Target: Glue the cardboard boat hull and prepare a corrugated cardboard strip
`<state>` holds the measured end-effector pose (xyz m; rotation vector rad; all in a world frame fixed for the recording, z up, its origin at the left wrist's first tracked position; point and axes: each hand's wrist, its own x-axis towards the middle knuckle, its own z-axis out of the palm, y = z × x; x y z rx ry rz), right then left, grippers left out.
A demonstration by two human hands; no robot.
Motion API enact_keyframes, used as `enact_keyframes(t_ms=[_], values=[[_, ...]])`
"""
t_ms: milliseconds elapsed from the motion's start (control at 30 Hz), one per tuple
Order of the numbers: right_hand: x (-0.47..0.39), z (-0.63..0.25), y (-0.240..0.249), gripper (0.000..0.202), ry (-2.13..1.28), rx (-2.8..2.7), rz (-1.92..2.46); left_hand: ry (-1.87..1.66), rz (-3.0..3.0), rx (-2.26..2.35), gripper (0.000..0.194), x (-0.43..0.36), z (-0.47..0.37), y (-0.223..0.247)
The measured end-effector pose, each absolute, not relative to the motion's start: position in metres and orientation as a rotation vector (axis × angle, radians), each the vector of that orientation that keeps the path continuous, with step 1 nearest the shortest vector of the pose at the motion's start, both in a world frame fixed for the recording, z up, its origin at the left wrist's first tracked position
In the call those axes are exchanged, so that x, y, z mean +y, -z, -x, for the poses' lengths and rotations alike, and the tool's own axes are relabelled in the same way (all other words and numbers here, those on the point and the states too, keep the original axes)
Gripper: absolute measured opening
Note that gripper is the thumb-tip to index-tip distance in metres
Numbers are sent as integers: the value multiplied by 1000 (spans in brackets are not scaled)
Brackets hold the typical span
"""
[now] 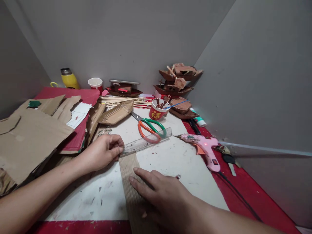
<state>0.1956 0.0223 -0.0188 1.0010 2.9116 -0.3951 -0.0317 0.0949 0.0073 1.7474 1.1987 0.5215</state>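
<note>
My left hand point(106, 150) pinches the near end of a clear plastic ruler point(136, 145), which slants away to the right across the far end of a corrugated cardboard strip point(130, 169). My right hand point(163, 193) lies over that strip with two fingers stretched out flat on it. A small shiny tip point(178, 176) shows just behind its knuckles; whether the hand holds it I cannot tell. Scissors point(143, 125) with one orange and one green handle lie beyond, their handle loops at the ruler. Behind my left hand sits a cardboard boat hull point(116, 113).
On the right rests a pink glue gun point(202, 144) with its cord, beside keys point(229, 159). A red paper cup point(157, 110) holds brown-stained sticks. Brown model boats point(179, 83) are stacked at the back. Cardboard sheets point(36, 136) pile up left, near a yellow bottle point(69, 79).
</note>
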Motion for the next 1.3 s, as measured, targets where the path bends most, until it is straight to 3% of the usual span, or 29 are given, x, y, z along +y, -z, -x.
enact_keyframes(t_ms=[367, 1300], values=[[25, -193, 10, 59, 450, 2870, -1033, -471, -1686, 1215, 17, 97, 30, -12], [24, -192, 12, 59, 336, 2853, -1000, -328, -1678, 1173, 8, 95, 37, -7]])
